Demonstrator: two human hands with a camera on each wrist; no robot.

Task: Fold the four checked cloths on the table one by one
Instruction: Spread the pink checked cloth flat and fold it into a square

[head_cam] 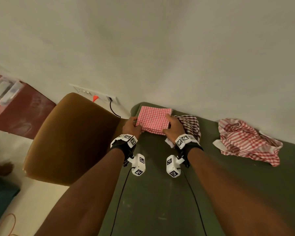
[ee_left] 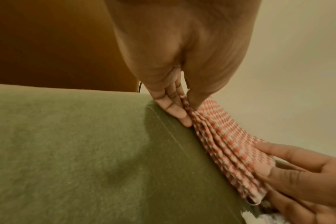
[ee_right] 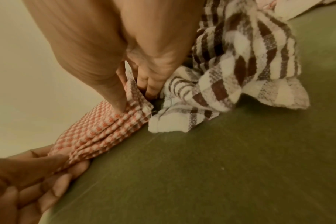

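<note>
Both hands at folded red-checked cloth, layered edge nearest.

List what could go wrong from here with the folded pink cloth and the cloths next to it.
1. The folded pink checked cloth sits near the table's far left corner; a push could slide it off the edge.
2. The left hand and right hand pinch loose stacked layers; letting go unevenly may let them splay open.
3. The crumpled brown checked cloth touches the right hand, so it may get dragged or catch the fold.
</note>
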